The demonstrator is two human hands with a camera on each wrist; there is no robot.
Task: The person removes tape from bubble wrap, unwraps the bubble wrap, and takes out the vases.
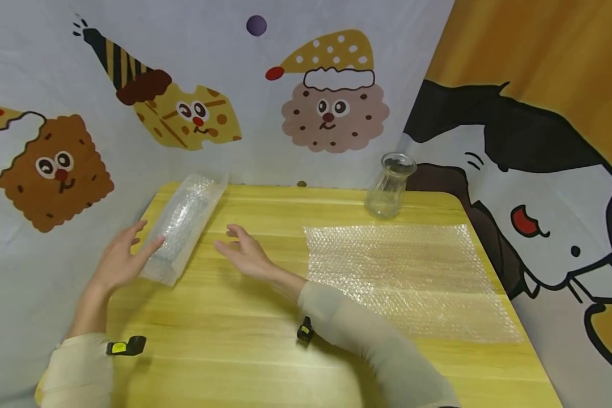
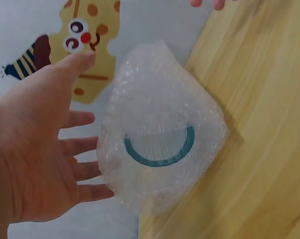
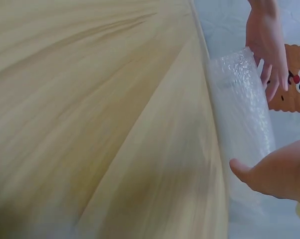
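On the left side of the table lies a long bundle of bubble wrap (image 1: 186, 226). At its near end, a teal curved glass edge (image 2: 160, 162) shows through the wrap; the rest of what is inside is blurred by the bubbles. My left hand (image 1: 119, 258) is at the bundle's left side, fingers extended and spread, thumb towards the near end. Over the table to the right of the bundle, my right hand (image 1: 247, 252) hovers with relaxed fingers and holds nothing. In the right wrist view its thumb (image 3: 242, 171) overlaps the wrap.
A flat sheet of bubble wrap (image 1: 408, 283) covers much of the table's right side. Behind it, near the back edge, stands a clear glass vase (image 1: 386, 192) with a flared rim. A printed cloth (image 1: 255, 102) hangs behind the wooden table (image 1: 209, 351).
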